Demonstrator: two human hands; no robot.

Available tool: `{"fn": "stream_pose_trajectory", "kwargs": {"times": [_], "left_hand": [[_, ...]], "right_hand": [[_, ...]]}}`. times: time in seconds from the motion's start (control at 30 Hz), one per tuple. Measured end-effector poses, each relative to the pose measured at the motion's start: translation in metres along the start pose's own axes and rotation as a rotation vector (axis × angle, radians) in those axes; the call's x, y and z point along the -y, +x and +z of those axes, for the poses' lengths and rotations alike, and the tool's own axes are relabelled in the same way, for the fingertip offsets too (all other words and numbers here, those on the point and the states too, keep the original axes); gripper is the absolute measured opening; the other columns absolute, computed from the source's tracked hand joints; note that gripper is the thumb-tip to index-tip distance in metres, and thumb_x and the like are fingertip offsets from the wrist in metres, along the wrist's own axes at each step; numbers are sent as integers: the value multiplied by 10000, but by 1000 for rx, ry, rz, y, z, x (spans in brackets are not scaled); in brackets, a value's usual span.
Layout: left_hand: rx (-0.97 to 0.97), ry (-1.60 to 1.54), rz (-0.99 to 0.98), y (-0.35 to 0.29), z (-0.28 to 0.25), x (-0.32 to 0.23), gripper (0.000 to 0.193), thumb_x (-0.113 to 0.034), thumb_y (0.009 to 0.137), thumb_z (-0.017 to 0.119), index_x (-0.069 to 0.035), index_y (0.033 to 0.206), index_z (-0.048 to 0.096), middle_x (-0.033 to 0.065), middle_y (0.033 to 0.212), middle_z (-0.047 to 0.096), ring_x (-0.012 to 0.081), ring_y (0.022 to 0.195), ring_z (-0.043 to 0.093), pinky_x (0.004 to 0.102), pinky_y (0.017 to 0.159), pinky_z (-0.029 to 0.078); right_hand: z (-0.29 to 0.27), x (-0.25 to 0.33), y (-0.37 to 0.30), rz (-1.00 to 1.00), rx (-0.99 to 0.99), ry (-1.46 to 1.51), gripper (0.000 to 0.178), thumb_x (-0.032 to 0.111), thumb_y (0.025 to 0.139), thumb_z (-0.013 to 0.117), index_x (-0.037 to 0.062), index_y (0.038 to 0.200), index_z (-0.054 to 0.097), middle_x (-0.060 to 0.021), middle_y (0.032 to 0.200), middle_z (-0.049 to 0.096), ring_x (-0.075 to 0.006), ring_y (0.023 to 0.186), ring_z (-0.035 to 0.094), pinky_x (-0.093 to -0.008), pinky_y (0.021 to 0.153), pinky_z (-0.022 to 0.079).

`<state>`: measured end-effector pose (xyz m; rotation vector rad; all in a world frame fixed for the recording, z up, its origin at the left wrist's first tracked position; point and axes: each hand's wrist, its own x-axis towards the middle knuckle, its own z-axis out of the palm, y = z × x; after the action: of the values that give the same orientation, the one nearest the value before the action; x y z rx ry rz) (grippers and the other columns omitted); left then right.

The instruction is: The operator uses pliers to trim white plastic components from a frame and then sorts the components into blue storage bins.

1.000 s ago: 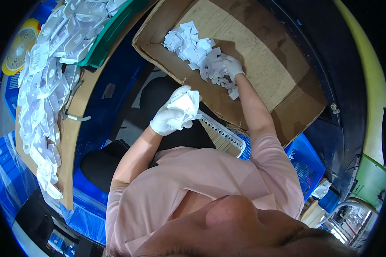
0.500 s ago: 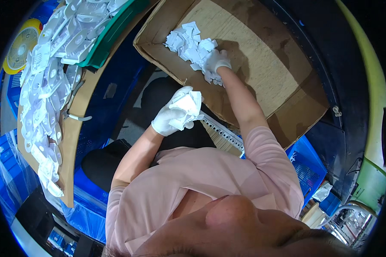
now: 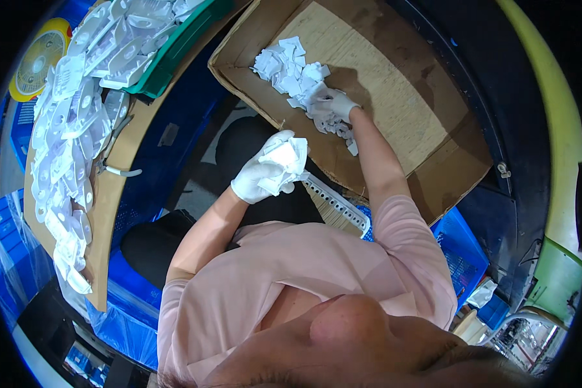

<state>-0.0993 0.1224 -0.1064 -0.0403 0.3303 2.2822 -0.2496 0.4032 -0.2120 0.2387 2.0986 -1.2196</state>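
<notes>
The gloved left hand (image 3: 260,176) is clamped on a bunch of white pieces (image 3: 286,163) above the lap. Farther out, the gloved right hand (image 3: 333,103) presses into the white pile (image 3: 291,68) inside the cardboard box (image 3: 394,110), fingers curled on pieces.

A brown cardboard box (image 3: 394,97) lies open ahead; clear plastic blister packs (image 3: 71,149) pile at left.

the scene is evenly and brightly lit from above. a soft shadow is cast beside the right hand (image 3: 333,103) onto the cardboard box (image 3: 394,110). mild glare is seen on the white plastic pieces (image 3: 64,155). edges are strongly bent and darkened by fisheye distortion; the foreground is blurred.
</notes>
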Motion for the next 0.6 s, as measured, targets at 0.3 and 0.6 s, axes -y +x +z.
{"fn": "stream_pose_trajectory", "kwargs": {"times": [0.3, 0.6], "left_hand": [[35, -30, -13, 0, -3, 0, 732, 5, 706, 608, -190, 1369, 365, 105, 1180, 516, 239, 915, 565, 336, 613, 505], [2, 28, 18, -3, 5, 2, 709, 3, 702, 624, -192, 1345, 397, 100, 1191, 519, 232, 927, 563, 318, 620, 497]], "right_hand": [[-21, -38, -65, -144, -124, 815, 348, 182, 837, 640, 74, 1160, 569, -72, 1015, 650, -198, 878, 648, -315, 755, 521], [-19, -26, -110, -373, 208, 1395, 377, 253, 896, 569, 34, 1200, 528, -114, 1020, 641, -193, 779, 645, -252, 477, 501]]}}
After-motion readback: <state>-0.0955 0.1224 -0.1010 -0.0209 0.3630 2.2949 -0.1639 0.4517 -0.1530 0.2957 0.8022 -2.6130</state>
